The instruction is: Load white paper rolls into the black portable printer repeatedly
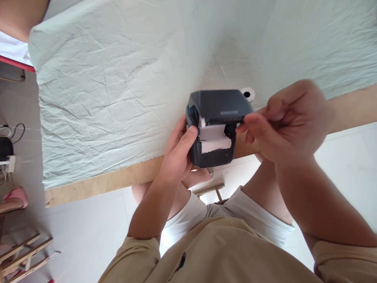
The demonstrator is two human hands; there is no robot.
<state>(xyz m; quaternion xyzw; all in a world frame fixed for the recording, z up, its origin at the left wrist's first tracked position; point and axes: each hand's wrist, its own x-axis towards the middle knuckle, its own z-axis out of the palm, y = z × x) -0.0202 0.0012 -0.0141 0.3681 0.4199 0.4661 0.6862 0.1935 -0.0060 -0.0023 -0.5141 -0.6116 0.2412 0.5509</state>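
Observation:
A dark grey label printer is held up over the table's near edge, its lid raised. White paper shows in the opening, with an uneven front edge. My left hand grips the printer's left side, the thumb resting by the opening and the other fingers hidden behind the body. On the other side, my right hand pinches the lid's lower right corner between thumb and fingers, slightly blurred. Behind the lid, a small white paper roll with a dark core is partly hidden.
A wrinkled pale green cloth covers the table, leaving a wooden edge bare along the front. Part of another person is at the upper left corner. Wooden slats and cables lie at the left.

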